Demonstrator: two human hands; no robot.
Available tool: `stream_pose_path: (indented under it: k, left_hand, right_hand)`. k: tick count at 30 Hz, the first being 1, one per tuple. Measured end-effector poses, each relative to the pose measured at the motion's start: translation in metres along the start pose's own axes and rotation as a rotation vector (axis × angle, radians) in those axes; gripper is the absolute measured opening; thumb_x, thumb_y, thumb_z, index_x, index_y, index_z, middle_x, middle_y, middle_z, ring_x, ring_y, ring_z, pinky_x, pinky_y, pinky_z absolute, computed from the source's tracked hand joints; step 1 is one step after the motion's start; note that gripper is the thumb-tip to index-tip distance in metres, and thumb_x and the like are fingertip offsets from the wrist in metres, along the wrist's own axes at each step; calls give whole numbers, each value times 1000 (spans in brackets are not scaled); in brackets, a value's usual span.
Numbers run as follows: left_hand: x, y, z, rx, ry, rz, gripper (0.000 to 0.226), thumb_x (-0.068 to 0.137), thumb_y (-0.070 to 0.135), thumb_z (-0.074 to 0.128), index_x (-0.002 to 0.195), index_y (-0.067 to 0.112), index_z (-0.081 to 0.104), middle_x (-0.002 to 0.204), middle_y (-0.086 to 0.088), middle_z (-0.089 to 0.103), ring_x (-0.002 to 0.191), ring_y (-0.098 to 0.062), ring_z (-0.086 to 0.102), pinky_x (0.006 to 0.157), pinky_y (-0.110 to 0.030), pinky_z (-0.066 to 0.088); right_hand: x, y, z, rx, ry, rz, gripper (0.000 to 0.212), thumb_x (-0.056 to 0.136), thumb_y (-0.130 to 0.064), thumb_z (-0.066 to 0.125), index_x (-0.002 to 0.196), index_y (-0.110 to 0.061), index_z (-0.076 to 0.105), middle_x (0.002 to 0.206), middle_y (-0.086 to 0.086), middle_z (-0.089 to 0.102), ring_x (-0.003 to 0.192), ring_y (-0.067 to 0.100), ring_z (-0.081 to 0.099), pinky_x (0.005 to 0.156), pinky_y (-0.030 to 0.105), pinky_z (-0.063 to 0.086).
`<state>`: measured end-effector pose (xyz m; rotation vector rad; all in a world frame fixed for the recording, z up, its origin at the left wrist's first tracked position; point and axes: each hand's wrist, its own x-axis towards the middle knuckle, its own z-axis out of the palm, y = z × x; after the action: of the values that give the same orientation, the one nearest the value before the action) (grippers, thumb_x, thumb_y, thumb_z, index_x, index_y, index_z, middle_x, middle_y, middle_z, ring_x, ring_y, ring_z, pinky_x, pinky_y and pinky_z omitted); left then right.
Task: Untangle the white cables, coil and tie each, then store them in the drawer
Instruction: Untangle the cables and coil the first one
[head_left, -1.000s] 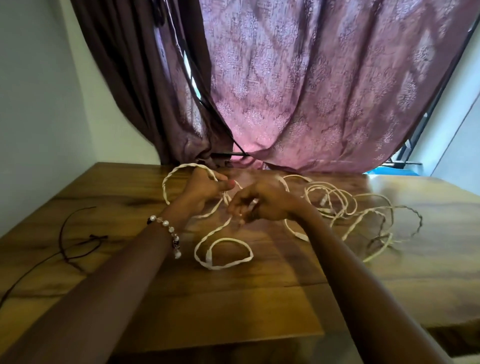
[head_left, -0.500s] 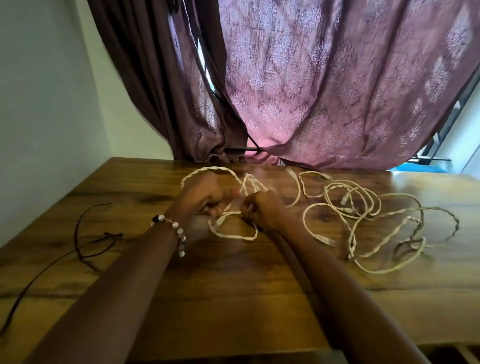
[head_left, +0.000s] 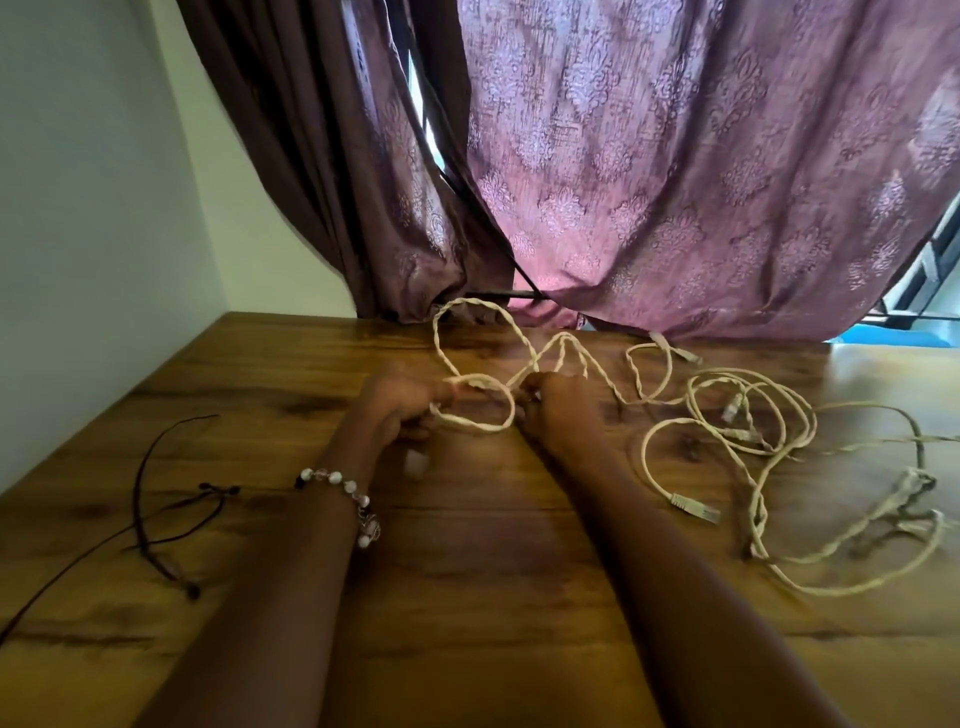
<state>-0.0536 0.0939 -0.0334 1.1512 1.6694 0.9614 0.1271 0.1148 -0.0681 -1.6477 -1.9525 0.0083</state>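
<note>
Several white cables (head_left: 754, 422) lie tangled on the wooden table (head_left: 467, 571), twisted round each other, with plugs showing at the right. My left hand (head_left: 397, 402) grips one side of a small loop (head_left: 485, 427) of twisted cable. My right hand (head_left: 558, 408) pinches the cable at the loop's other side. A larger loop (head_left: 470, 312) rises behind the hands toward the curtain. No drawer is in view.
Thin dark cords (head_left: 156, 499) lie on the table's left part. A purple patterned curtain (head_left: 675, 156) hangs right behind the table's far edge. A white wall stands at the left. A beaded bracelet is on my left wrist.
The low loop near the table's front has been drawn up into a small loop between my hands. The hands have come closer together.
</note>
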Motion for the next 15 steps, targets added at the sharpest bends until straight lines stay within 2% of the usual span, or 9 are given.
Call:
stream_pose_path:
  k: [2, 4, 6, 8, 10, 11, 13, 15]
  left_hand:
    - [3, 1, -1, -261, 14, 38, 22, 84, 16, 71, 71, 12, 54, 81, -13, 65, 57, -19, 61, 46, -30, 55]
    - [5, 2, 0, -496, 2, 40, 20, 87, 17, 67, 73, 14, 53, 83, -12, 67, 55, -21, 64, 47, -35, 57]
    - [4, 5, 1, -672, -16, 45, 20, 92, 23, 61, 76, 14, 54, 69, -8, 62, 42, -14, 58, 38, -24, 51]
    - [5, 5, -1, -706, -32, 105, 20, 93, 29, 59, 83, 11, 56, 63, -5, 53, 31, -7, 45, 31, -12, 35]
    - [6, 5, -6, -707, -50, 167, 26, 89, 34, 60, 92, 8, 59, 64, -5, 53, 31, -5, 40, 30, -9, 26]
    - [6, 5, -9, -719, -77, 189, 30, 86, 36, 62, 92, 7, 60, 63, -6, 56, 31, -5, 40, 30, -9, 25]
    - [3, 3, -14, -729, -165, 216, 34, 81, 37, 63, 91, 4, 61, 63, -7, 63, 34, -5, 42, 30, -11, 28]
    - [-5, 4, -14, -690, -241, 241, 22, 86, 22, 63, 95, 2, 62, 71, -9, 67, 39, -6, 48, 33, -14, 37]
  right_hand:
    - [-3, -2, -3, -249, 50, -69, 20, 90, -35, 56, 99, -24, 68, 97, 11, 67, 91, 32, 62, 64, 34, 48]
    - [-6, -10, -10, -507, 168, -231, 19, 88, -30, 57, 95, -21, 71, 104, 13, 64, 98, 34, 59, 65, 35, 46]
    - [-8, -20, -14, -625, 288, -349, 19, 78, -24, 55, 80, -16, 73, 103, 15, 62, 98, 34, 56, 73, 40, 45]
    - [-6, -21, -9, -575, 341, -470, 23, 73, -20, 50, 77, -10, 70, 108, 16, 62, 101, 33, 52, 86, 46, 37]
    - [-4, -18, -8, -483, 335, -475, 12, 72, -16, 61, 79, -9, 68, 102, 14, 65, 99, 33, 57, 90, 47, 36]
    - [-2, -14, -9, -425, 345, -426, 11, 72, -17, 66, 80, -9, 66, 93, 12, 66, 91, 32, 62, 87, 47, 39]
    - [1, -3, -13, -309, 356, -302, 13, 78, -23, 59, 82, -11, 62, 81, 11, 65, 75, 33, 63, 75, 45, 44]
    - [4, 7, -18, -204, 398, -240, 22, 86, -27, 49, 82, -9, 61, 77, 12, 61, 67, 35, 59, 62, 40, 43]
